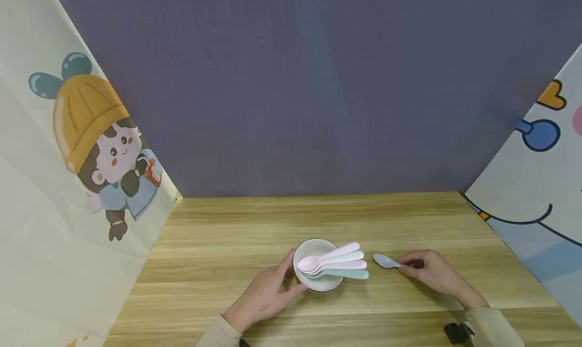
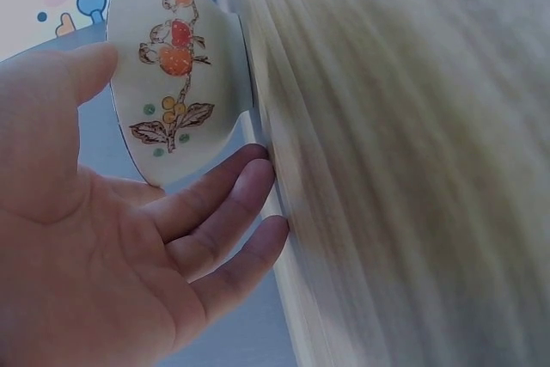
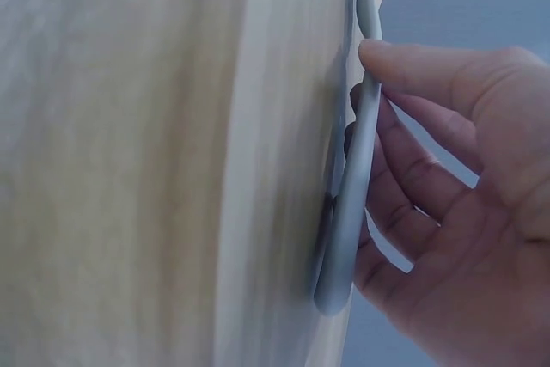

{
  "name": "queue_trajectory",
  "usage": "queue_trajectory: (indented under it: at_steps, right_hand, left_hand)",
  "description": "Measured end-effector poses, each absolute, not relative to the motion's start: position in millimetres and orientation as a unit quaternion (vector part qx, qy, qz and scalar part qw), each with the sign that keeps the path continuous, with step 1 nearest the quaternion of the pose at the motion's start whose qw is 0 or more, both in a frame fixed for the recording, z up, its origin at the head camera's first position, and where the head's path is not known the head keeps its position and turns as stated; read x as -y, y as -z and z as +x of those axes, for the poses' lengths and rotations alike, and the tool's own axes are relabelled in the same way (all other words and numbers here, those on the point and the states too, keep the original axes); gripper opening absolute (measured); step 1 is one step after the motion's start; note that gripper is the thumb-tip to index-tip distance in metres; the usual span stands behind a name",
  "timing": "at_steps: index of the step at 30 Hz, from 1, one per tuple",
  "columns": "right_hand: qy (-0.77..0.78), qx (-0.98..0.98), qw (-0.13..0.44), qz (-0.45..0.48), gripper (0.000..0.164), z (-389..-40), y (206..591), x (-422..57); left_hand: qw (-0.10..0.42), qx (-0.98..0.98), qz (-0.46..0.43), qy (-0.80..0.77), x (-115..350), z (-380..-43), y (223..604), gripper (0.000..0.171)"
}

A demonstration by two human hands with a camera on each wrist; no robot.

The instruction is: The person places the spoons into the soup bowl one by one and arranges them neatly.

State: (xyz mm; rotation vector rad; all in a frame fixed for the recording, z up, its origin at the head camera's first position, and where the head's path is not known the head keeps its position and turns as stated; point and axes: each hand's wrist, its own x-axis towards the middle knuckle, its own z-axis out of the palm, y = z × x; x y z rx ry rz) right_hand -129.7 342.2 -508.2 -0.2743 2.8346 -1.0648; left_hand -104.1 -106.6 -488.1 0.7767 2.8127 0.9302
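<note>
A small cream bowl [image 1: 322,285] with a dark rim stands on the wooden table; painted fruit and leaves show on its outside in the left wrist view. My left hand [image 1: 265,292] holds the bowl's left side, thumb at the rim, with some fingertips down by the table. Several spoons lean in the bowl, handles over its right edge: a pink spoon [image 1: 310,263], a white one, another pink one and a teal spoon [image 1: 347,274]. To the right, my right hand [image 1: 432,271] pinches a pale grey spoon [image 3: 354,186] by its handle, just above the tabletop.
The wood-grain table [image 1: 254,220] ends at a dark grey-blue panel [image 1: 309,94] at the back. Printed side panels flank it, with a cartoon child [image 1: 120,155] on the left one. A black object [image 1: 458,332] shows by my right sleeve.
</note>
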Motion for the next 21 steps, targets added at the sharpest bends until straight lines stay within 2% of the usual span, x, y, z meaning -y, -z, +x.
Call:
queue_trajectory:
  at_steps: [13,21]
  right_hand:
    - [0.343,-0.933,0.057,-0.091,0.018,-129,501,-340]
    - [0.340,-0.933,0.027,-0.117,0.013,-132,493,-337]
  left_hand:
    - [0.042,-0.919,0.249,-0.303,107,-103,488,0.091]
    - [0.048,-0.919,0.249,-0.303,107,-103,487,0.091]
